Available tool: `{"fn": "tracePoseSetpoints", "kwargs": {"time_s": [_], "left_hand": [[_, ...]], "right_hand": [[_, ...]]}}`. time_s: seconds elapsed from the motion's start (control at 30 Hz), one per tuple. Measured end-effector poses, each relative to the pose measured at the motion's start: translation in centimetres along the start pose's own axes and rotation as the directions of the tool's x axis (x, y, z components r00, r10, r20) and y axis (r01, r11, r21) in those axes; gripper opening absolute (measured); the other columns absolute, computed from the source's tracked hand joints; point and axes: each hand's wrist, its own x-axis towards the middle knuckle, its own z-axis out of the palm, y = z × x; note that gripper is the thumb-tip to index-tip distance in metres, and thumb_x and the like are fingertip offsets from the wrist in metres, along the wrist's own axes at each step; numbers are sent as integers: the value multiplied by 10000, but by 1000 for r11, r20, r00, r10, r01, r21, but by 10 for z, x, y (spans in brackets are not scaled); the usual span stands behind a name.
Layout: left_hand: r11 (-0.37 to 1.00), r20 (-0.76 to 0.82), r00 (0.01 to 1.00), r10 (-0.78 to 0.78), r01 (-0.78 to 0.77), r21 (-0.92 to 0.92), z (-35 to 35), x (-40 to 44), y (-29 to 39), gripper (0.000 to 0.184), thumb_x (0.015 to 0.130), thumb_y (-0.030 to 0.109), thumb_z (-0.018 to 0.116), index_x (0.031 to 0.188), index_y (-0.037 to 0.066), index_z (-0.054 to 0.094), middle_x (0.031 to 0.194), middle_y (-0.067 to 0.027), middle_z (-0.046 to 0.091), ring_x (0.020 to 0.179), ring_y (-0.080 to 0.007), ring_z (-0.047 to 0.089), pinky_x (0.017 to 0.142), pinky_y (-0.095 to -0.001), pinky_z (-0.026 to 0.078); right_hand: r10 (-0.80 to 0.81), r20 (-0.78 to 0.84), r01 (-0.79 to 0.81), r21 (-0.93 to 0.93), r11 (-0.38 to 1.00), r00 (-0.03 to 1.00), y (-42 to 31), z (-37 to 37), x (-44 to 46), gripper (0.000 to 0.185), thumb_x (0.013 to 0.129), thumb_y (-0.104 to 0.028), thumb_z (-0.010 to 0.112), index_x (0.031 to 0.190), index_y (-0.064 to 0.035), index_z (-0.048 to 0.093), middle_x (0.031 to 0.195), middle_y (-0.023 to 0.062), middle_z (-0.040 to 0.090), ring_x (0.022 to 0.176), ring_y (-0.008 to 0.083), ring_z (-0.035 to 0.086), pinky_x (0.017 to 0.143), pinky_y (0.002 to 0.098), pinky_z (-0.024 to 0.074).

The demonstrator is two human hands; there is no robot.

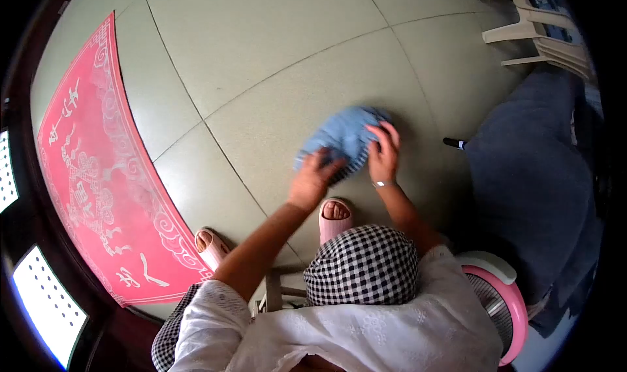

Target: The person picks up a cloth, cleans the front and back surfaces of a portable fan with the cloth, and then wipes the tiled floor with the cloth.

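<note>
A rounded blue cloth piece with a dark checked edge is held above the tiled floor in front of me. It looks like a soft cap, but I cannot tell for sure. My left hand is at its near left side, fingers bent over the cloth and slightly smeared by motion. At the right end, my right hand curls its fingers round the edge of the fabric; a band sits on that wrist. Part of the cloth's underside is hidden by my fingers.
A pink mat with white writing lies at the left. My feet wear pink slippers. To the right are dark blue fabric, a black stick-like object, and a pink-rimmed round object. A beige plastic chair stands at the upper right.
</note>
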Motion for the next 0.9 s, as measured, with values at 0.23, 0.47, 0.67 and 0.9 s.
{"fn": "tracePoseSetpoints", "kwargs": {"time_s": [0.23, 0.47, 0.67, 0.9], "left_hand": [[982, 459, 887, -51, -40, 186, 45, 6, 21, 596, 801, 104, 628, 1353, 300, 520, 1482, -95, 324, 1283, -325, 404, 1042, -436, 404], [952, -76, 972, -221, 232, 200, -6, 24, -55, 537, 750, -34, 570, 1238, 189, 598, 1371, -129, 428, 1172, -390, 461, 1012, -459, 424], [960, -107, 960, -259, 268, 80, -62, 20, -59, 536, 711, -50, 607, 1200, 170, 624, 1299, -159, 477, 1124, -411, 480, 982, -468, 426], [973, 175, 982, 69, -28, -229, 28, 81, 43, 294, 931, 167, 547, 1214, 143, 626, 1372, -170, 452, 1193, -315, 488, 965, -380, 453]], "right_hand": [[402, -18, -392, -259, 883, 916, 64, 30, -66, 806, 800, -478, 670, 1459, -136, 355, 1506, 286, 239, 1374, 480, 236, 1109, 583, 198], [-322, 290, 315, 73, 946, 901, -50, 140, 96, 519, 660, -150, 740, 1158, -162, 594, 1336, 139, 448, 1228, 362, 433, 1052, 474, 346], [-308, 190, 228, 354, 907, 932, -75, 148, 100, 483, 665, -14, 679, 1116, -181, 633, 1364, 121, 464, 1251, 344, 459, 1064, 430, 369], [1, -243, -7, -22, 1000, 970, 67, -18, 65, 565, 672, -30, 743, 1212, -121, 606, 1384, 152, 440, 1297, 345, 406, 1099, 453, 307]]}}
